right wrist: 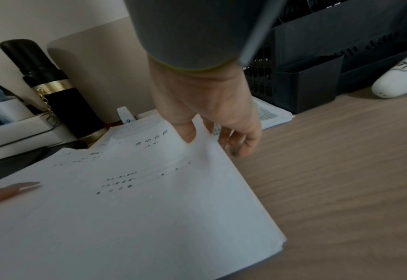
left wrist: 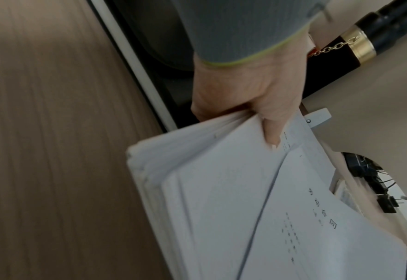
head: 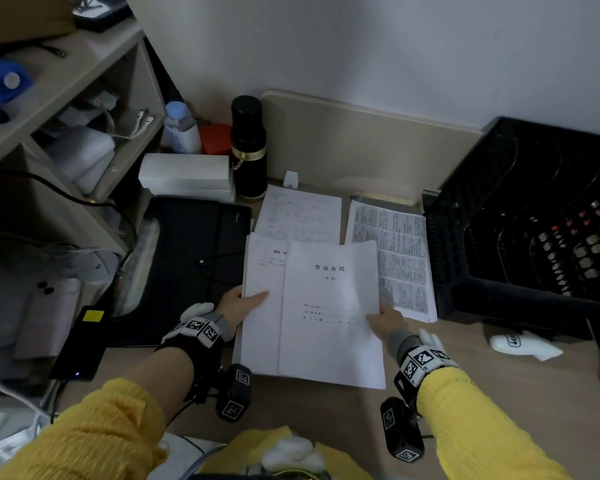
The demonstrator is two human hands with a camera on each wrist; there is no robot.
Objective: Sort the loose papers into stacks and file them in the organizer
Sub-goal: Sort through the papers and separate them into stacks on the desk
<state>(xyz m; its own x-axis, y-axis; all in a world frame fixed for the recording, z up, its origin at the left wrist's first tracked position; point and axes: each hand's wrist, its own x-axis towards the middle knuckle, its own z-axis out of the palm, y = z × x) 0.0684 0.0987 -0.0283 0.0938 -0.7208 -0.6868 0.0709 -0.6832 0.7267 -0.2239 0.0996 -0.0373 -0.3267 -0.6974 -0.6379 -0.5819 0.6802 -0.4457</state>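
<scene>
Stack (head: 312, 313): white papers, held above the table's (head: 499, 393) near middle. Left hand (left wrist: 247, 91) pinches its left edge, thumb on top. Right hand (right wrist: 212, 106) pinches the top sheet's right edge, seemingly; fingers partly hidden. Organizer (head: 520, 216): black, far right corner. Two more paper piles behind.

White paper stack (head: 312, 317) lifted over desk; black mesh organizer (head: 520, 216) rightward.

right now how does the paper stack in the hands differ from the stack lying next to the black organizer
The held stack shows a mostly blank cover page with a short title; the stack by the organizer is densely printed. The left hand and right hand grip the first; the second lies untouched. Both are white sheets.
</scene>
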